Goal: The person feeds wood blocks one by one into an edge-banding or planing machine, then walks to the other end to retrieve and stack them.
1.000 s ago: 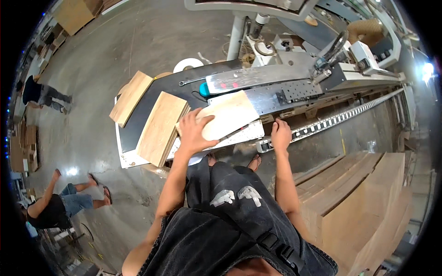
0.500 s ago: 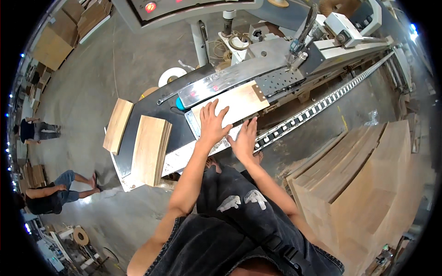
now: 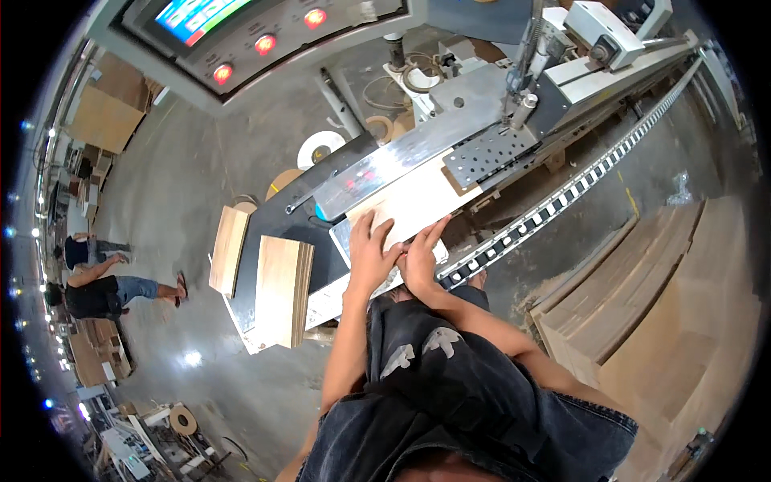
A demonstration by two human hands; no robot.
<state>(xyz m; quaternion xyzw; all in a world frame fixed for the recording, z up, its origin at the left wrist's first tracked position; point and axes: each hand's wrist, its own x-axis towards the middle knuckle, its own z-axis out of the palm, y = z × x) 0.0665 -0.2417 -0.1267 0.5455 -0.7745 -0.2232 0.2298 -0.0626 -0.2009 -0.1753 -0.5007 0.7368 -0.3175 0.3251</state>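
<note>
A light wooden board [image 3: 414, 201] lies flat on the machine bed, along a shiny metal guide [image 3: 393, 165]. Its far end meets a perforated dark plate [image 3: 490, 158]. My left hand [image 3: 373, 255] rests on the near left part of the board, fingers spread and stretched out. Close beside it, my right hand [image 3: 423, 255] touches the board's near edge, its forefinger stretched along it; its lower fingers are partly hidden. On the black tabletop [image 3: 325, 273] to the left stand a stack of boards [image 3: 281, 289] and a second, smaller pile of boards [image 3: 229, 249].
A control panel [image 3: 241, 60] with lit red buttons hangs at the upper left. A roller track [image 3: 554, 205] runs off to the right. Large stacked panels [image 3: 642, 273] stand at the right. Two people [image 3: 104, 293] are on the floor at the far left.
My left hand has drawn back toward the board's near edge. The fingers of my right hand have come closer together at that edge. The view has shifted, showing more of the control panel.
</note>
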